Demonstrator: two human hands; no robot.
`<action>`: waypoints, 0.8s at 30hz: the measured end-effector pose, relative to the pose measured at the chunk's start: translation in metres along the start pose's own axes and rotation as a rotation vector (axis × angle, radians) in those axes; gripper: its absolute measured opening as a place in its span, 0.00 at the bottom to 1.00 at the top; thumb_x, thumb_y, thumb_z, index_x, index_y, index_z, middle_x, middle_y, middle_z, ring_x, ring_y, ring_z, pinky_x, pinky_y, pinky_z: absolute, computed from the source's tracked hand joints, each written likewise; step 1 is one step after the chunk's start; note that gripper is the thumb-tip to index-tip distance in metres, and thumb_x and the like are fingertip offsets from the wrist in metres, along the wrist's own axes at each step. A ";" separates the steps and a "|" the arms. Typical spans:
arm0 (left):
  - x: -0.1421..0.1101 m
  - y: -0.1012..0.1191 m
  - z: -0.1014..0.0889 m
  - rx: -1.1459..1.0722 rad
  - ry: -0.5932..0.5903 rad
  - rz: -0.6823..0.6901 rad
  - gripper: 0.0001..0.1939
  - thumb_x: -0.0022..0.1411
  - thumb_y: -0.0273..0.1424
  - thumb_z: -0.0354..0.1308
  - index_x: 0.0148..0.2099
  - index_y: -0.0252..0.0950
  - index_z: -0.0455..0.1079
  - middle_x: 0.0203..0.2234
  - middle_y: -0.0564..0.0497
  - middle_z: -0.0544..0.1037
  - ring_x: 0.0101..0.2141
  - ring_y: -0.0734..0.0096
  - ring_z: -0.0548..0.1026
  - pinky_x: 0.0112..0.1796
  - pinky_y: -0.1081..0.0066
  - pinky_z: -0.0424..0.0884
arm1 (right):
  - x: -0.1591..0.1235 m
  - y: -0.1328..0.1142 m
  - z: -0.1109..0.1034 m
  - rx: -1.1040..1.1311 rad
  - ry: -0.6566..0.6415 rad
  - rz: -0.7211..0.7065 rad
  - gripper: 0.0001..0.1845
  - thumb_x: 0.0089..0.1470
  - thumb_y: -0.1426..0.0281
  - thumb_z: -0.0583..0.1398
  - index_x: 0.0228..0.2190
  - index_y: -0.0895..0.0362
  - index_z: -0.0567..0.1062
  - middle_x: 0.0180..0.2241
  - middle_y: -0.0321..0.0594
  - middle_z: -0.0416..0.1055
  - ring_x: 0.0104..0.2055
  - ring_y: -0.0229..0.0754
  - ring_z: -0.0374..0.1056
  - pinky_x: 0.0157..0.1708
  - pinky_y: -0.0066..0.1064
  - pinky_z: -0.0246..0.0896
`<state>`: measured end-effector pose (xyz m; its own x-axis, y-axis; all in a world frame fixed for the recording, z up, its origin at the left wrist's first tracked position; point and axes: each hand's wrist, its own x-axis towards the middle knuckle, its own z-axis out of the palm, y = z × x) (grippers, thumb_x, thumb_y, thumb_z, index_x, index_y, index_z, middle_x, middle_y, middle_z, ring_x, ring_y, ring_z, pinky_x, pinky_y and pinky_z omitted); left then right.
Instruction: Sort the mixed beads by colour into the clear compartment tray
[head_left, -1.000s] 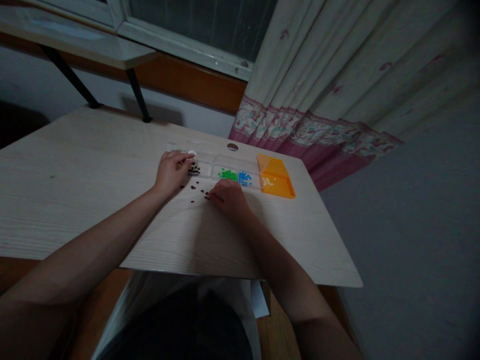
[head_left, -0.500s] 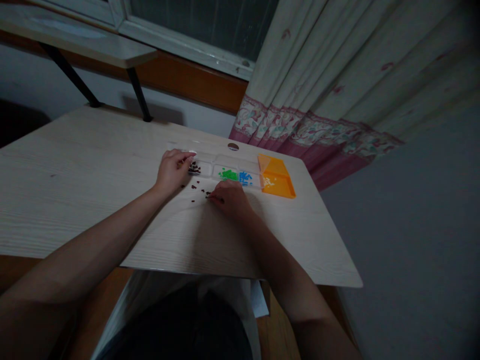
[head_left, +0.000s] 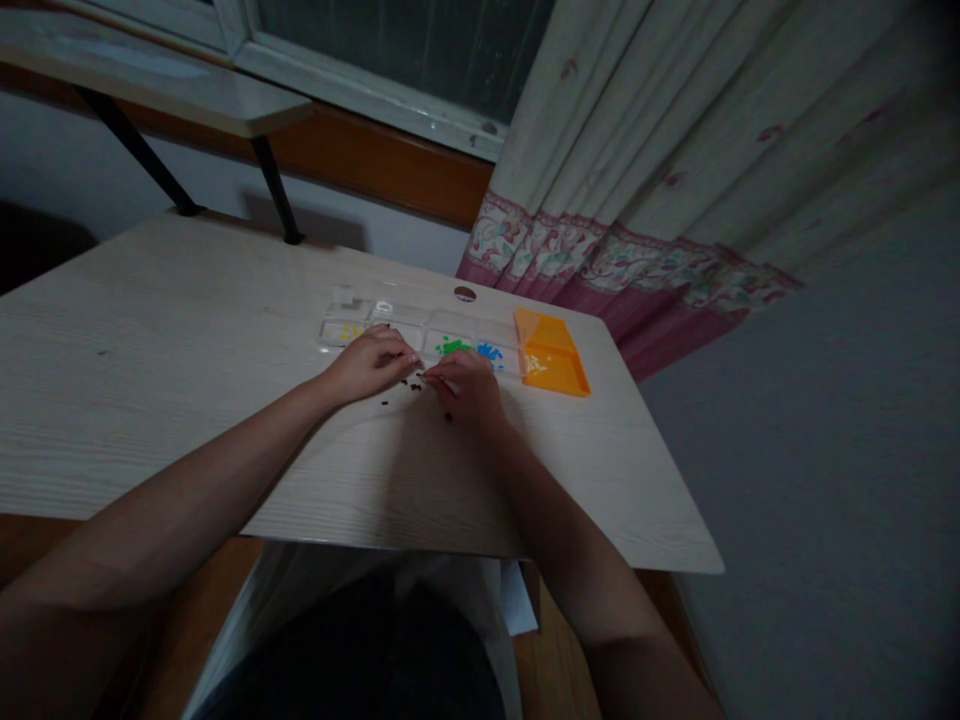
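My left hand is in front of the clear compartment boxes, with thumb and finger drawn together. What they hold, if anything, is too small to make out. Beside it, my right hand pinches at a small dark piece; the two hands' fingertips nearly meet. Several more dark pieces lie loose on the table just below. Green pieces and blue pieces sit in separate compartments behind my right hand. Yellow pieces show in the leftmost one. My left hand mostly hides the dark pieces' compartment.
An open orange box with pale pieces stands at the right end of the row. Behind the boxes is a round dark spot on the wooden table. A raised shelf and a curtain border the back.
My left hand has moved right and down, from over the dark pieces' compartment to beside my right hand. My right hand has shifted slightly up. The yellow pieces have come into view.
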<state>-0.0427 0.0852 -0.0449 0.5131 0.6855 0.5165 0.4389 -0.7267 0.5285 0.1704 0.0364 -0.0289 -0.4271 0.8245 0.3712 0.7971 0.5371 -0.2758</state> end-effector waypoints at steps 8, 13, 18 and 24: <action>0.002 0.009 -0.002 -0.071 -0.054 0.046 0.18 0.67 0.43 0.51 0.33 0.39 0.75 0.28 0.49 0.77 0.36 0.66 0.73 0.44 0.64 0.65 | -0.001 -0.003 -0.004 -0.038 0.062 0.003 0.16 0.65 0.60 0.55 0.39 0.53 0.80 0.39 0.40 0.75 0.45 0.43 0.64 0.47 0.34 0.50; 0.002 0.012 -0.004 -0.099 -0.050 0.025 0.16 0.66 0.43 0.52 0.34 0.40 0.75 0.28 0.50 0.76 0.36 0.65 0.73 0.44 0.64 0.65 | -0.002 -0.005 -0.004 -0.057 0.074 0.024 0.17 0.66 0.59 0.54 0.40 0.53 0.80 0.40 0.40 0.75 0.46 0.43 0.64 0.48 0.35 0.50; 0.002 0.008 -0.004 -0.048 0.039 -0.026 0.16 0.65 0.42 0.52 0.34 0.39 0.76 0.28 0.49 0.76 0.37 0.64 0.71 0.44 0.64 0.65 | -0.001 -0.004 -0.002 -0.061 0.051 0.064 0.17 0.66 0.59 0.54 0.43 0.52 0.80 0.42 0.40 0.75 0.46 0.43 0.64 0.48 0.36 0.50; 0.002 0.000 -0.006 0.061 0.244 -0.181 0.12 0.65 0.38 0.54 0.36 0.39 0.76 0.32 0.49 0.78 0.39 0.63 0.72 0.47 0.61 0.64 | 0.000 -0.003 0.001 -0.084 -0.158 0.048 0.12 0.62 0.63 0.59 0.42 0.52 0.81 0.43 0.43 0.75 0.48 0.47 0.64 0.47 0.39 0.51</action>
<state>-0.0465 0.0869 -0.0402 0.2336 0.7891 0.5681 0.5539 -0.5882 0.5892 0.1678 0.0347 -0.0294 -0.4444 0.8698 0.2142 0.8481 0.4855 -0.2123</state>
